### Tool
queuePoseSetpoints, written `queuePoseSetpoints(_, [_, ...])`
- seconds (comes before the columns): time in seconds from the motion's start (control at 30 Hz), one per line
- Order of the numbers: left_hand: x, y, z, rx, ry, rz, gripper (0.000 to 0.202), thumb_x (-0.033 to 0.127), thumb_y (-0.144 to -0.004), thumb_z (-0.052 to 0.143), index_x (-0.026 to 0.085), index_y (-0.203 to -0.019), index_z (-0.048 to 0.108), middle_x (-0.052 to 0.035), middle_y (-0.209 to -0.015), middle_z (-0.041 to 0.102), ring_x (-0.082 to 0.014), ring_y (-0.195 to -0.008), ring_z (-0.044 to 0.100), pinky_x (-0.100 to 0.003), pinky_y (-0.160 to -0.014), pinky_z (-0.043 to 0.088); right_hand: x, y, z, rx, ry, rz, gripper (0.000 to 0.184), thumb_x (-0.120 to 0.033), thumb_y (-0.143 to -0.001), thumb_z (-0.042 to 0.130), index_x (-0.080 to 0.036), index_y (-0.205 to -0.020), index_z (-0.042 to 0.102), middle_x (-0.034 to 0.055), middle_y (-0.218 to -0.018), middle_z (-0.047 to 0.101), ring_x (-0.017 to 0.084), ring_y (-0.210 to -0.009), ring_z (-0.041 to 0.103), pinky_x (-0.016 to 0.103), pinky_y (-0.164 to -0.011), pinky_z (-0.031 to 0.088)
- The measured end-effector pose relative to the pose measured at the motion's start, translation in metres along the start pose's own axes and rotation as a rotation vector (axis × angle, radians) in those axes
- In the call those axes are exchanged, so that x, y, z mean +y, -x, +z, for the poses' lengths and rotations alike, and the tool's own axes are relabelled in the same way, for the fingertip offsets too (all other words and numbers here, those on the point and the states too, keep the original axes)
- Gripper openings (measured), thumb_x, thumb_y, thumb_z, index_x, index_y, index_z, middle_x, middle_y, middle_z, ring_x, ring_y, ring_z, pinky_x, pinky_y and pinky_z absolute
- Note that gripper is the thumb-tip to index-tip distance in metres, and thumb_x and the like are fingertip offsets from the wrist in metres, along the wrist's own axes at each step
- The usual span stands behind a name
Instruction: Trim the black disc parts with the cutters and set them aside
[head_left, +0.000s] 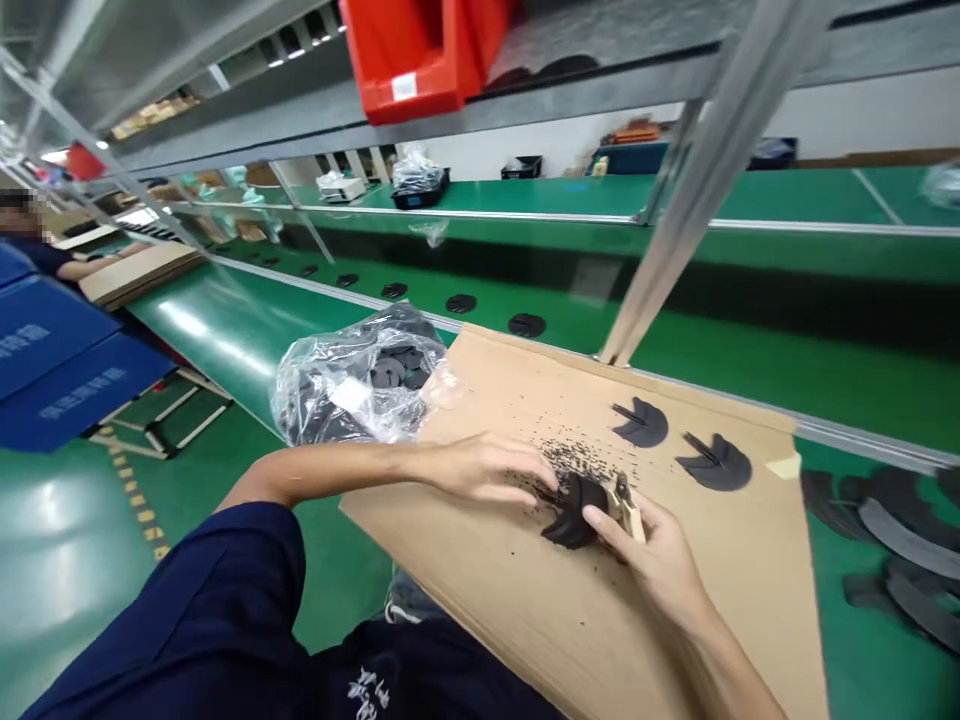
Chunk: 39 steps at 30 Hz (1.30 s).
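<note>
Left grip (487,468) is held wide, fingers and thumb parted just left of a notched black piece (574,512); whether the piece is touched by them cannot be told. By the right grip (658,545) this piece is pinched under the thumb, over a cardboard sheet (750,600), and a small plier-like tool (624,500) with pale handles is held in the same hand.

At the left, the sheet's far corner is crowded by a clear plastic bag (296,385) filled with dark pieces. Black crumbs (574,458) are scattered beyond the held piece. Farther right, two similar pieces (640,422) are laid apart. Part of the view beyond is blocked by a slanting metal post (686,190); at the right edge, curved black parts (911,525) are heaped.

At the far left, blue boxes (75,380) are stacked near a co-worker's arm (90,265), above a green floor (60,600). The sheet is carried by a green worktop (195,320). Beyond, a row of black discs (527,325) is lined up on a green strip (750,370), and a red bin (405,60) is seen overhead.
</note>
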<state>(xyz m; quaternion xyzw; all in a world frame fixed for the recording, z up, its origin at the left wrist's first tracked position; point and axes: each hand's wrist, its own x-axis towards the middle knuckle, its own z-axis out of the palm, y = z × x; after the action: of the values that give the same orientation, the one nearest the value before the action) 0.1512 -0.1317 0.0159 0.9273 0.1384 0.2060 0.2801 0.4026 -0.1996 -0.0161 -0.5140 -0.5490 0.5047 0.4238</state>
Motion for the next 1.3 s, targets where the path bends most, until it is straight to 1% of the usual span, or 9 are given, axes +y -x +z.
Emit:
queuePoseSetpoints(0.13, [-0.023, 0.045, -0.057, -0.231, -0.681, -0.657, 0.024, 0.016, -0.098, 0.049, 0.017, -0.109, 0.07, -0.0093, -0.108, 0.075, -0.0199, -0.102, 0.072, -0.029, -0.087, 0.058, -0.001, -0.001, 0.004, 0.134, 0.042, 0.039, 0.047, -0.061, -0.067, 0.081, -0.021, -0.068, 0.057, -0.0055, -0.056, 0.041, 0.011, -0.054, 0.037, 0.026, -0.051, 0.035])
queuePoseSetpoints(0.23, [-0.045, 0.075, -0.095, -0.241, -0.848, -0.914, 0.029, 0.0, -0.086, 0.051, 0.009, -0.105, 0.07, -0.0181, -0.108, 0.073, -0.0277, -0.102, 0.072, -0.032, -0.08, 0.056, 0.0, -0.003, 0.006, 0.261, 0.057, 0.047, 0.047, -0.059, -0.067, 0.082, -0.021, -0.067, 0.054, -0.0061, -0.057, 0.038, 0.011, -0.054, 0.032, 0.025, -0.05, 0.031])
queuePoseSetpoints(0.37, [-0.06, 0.102, -0.119, -0.265, -0.894, -1.043, 0.022, -0.002, -0.079, 0.057, 0.01, -0.091, 0.071, -0.0158, -0.093, 0.073, -0.0259, -0.087, 0.072, -0.029, -0.073, 0.054, 0.0, -0.003, 0.006, 0.303, 0.074, 0.0, 0.043, -0.054, -0.071, 0.079, -0.022, -0.066, 0.05, -0.0071, -0.057, 0.03, 0.01, -0.055, 0.026, 0.026, -0.051, 0.028])
queuePoseSetpoints(0.53, [-0.047, 0.11, -0.127, -0.154, -0.938, -0.978, 0.015, 0.017, -0.086, 0.064, 0.018, -0.1, 0.068, -0.01, -0.106, 0.07, -0.0241, -0.098, 0.068, -0.027, -0.074, 0.052, 0.001, -0.002, 0.006, 0.311, 0.082, -0.016, 0.046, -0.049, -0.072, 0.078, -0.023, -0.063, 0.042, -0.0075, -0.058, 0.027, 0.01, -0.055, 0.024, 0.026, -0.052, 0.026])
queuePoseSetpoints(0.73, [-0.015, 0.072, -0.06, 0.592, -0.493, -0.401, 0.01, 0.02, -0.093, 0.057, 0.018, -0.101, 0.063, 0.0009, -0.076, 0.065, -0.011, -0.063, 0.062, -0.022, -0.063, 0.05, 0.002, 0.002, 0.008, 0.274, 0.031, 0.033, 0.047, -0.052, -0.071, 0.079, -0.022, -0.063, 0.044, -0.0055, -0.061, 0.035, 0.011, -0.058, 0.031, 0.026, -0.055, 0.03])
queuePoseSetpoints(0.87, [-0.001, 0.029, 0.012, 0.6, -0.026, -0.238, 0.018, 0.022, -0.098, 0.049, 0.017, -0.104, 0.065, -0.006, -0.095, 0.07, -0.0134, -0.082, 0.068, -0.024, -0.074, 0.055, 0.006, 0.004, 0.011, 0.277, -0.011, 0.051, 0.047, -0.055, -0.068, 0.08, -0.021, -0.066, 0.048, -0.0044, -0.064, 0.041, 0.012, -0.062, 0.036, 0.026, -0.058, 0.032])
queuePoseSetpoints(1.0, [0.0, 0.001, 0.06, 0.666, 0.35, -0.311, 0.021, 0.033, -0.099, 0.053, 0.016, -0.098, 0.065, -0.0042, -0.088, 0.067, -0.0113, -0.074, 0.064, -0.021, -0.065, 0.053, 0.01, 0.005, 0.014, 0.279, -0.043, 0.079, 0.046, -0.057, -0.069, 0.08, -0.021, -0.068, 0.052, -0.0041, -0.064, 0.044, 0.012, -0.062, 0.039, 0.026, -0.059, 0.037])
queuePoseSetpoints(1.13, [-0.003, -0.005, 0.084, 0.673, 0.504, -0.423, 0.027, 0.032, -0.086, 0.074, 0.017, -0.104, 0.061, -0.003, -0.092, 0.067, -0.0096, -0.074, 0.066, -0.016, -0.063, 0.053, 0.01, 0.007, 0.02, 0.212, -0.091, 0.094, 0.044, -0.058, -0.07, 0.08, -0.02, -0.08, 0.062, -0.0011, -0.072, 0.057, 0.013, -0.065, 0.048, 0.028, -0.061, 0.046])
queuePoseSetpoints(1.3, [-0.004, 0.0, 0.091, 0.597, 0.451, -0.453, 0.038, 0.031, -0.091, 0.069, 0.018, -0.125, 0.059, -0.0075, -0.106, 0.07, -0.0114, -0.079, 0.069, -0.019, -0.066, 0.056, 0.011, 0.008, 0.023, 0.205, -0.112, 0.088, 0.041, -0.054, -0.072, 0.081, -0.019, -0.084, 0.064, -0.0011, -0.073, 0.06, 0.013, -0.064, 0.051, 0.027, -0.06, 0.048])
